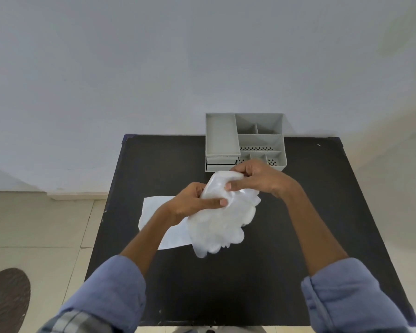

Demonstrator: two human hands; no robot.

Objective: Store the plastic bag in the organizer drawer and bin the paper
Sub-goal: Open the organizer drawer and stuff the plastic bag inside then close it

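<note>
A crumpled clear plastic bag (220, 222) is held above the middle of the black table (298, 212). My left hand (192, 200) pinches its left side and my right hand (252, 179) grips its top edge. A white sheet of paper (154, 210) lies flat on the table, partly under my left forearm and the bag. The grey desk organizer (245, 140) stands at the table's far edge just beyond my right hand, with two small drawers (221, 163) at its lower left, both pushed in.
The organizer has several open compartments on top, some with perforated floors. A wall rises behind the table. Tiled floor lies to the left, with a dark round object (5, 299) at the bottom left corner. No bin shows in view.
</note>
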